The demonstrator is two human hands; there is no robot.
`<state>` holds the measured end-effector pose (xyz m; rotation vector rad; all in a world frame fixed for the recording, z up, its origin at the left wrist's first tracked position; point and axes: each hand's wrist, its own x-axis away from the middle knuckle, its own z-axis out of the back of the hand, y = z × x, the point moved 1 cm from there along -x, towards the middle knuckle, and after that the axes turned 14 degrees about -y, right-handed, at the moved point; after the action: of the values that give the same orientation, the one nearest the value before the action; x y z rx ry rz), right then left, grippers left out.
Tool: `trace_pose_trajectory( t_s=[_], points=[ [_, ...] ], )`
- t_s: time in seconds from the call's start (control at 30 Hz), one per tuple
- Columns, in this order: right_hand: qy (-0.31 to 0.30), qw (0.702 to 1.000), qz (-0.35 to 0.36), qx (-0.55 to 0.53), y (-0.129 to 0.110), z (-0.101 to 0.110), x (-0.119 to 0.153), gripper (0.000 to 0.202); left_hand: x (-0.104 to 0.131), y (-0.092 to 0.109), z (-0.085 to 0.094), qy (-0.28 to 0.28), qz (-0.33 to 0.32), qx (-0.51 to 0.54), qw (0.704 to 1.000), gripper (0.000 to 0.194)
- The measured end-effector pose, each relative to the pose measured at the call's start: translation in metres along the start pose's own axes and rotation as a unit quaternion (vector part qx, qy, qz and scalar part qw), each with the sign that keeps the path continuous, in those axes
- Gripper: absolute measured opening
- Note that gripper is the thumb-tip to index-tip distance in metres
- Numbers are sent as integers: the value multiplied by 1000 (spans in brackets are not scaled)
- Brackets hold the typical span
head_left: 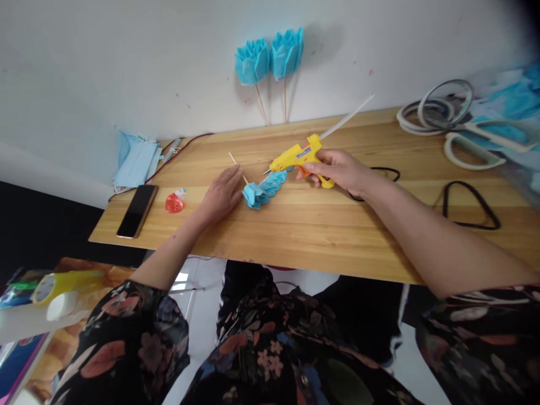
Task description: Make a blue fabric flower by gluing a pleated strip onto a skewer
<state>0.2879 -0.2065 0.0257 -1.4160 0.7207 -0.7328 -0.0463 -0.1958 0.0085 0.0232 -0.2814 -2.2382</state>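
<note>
My right hand (pixel 327 169) is wrapped round the handle of a yellow hot glue gun (pixel 297 154) with an orange trigger. A long translucent glue stick (pixel 348 117) sticks out of its back, and its nozzle points left, above a gathered strip of blue crepe-like material (pixel 272 183). My left hand (pixel 223 191) is low on the table, its fingers closed on a thin wooden stick (pixel 233 159). The stick's lower end meets the bunched end of the blue strip. Part of the stick is covered by my fingertips.
Two blue flowers (pixel 252 62) on sticks lean against the wall. A phone (pixel 137 211), a red packet (pixel 174 201) and face masks (pixel 137 160) lie left on the wooden table (pixel 320 236). Tape rolls (pixel 422 115), scissors (pixel 472 152) and a black cord (pixel 472 188) are at right.
</note>
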Motion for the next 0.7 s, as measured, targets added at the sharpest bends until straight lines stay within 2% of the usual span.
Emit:
trace_pose_trajectory(
  t_s=[0.1,0.23,0.37,0.47,0.57,0.7],
  points=[
    [2,1000,0,4,2,2,0,35,-15,-6,-5,-33,-1,23,999,68],
    [1,1000,1,2,3,2,0,32,-13,-15,-10,5,40,41,998,86],
    [-3,1000,1,-2,3,2,0,33,4,-19,-9,-12,85,27,996,68],
    [-4,1000,-1,-4,2,1,-1,32,8,-17,-6,-27,71,7,997,59],
    [-5,1000,-7,-11,0,-1,0,28,-4,-13,-4,-44,45,1,998,59],
    [-2,1000,-10,-29,-4,-2,5,27,-25,-9,2,-107,11,-7,994,62]
  ],
)
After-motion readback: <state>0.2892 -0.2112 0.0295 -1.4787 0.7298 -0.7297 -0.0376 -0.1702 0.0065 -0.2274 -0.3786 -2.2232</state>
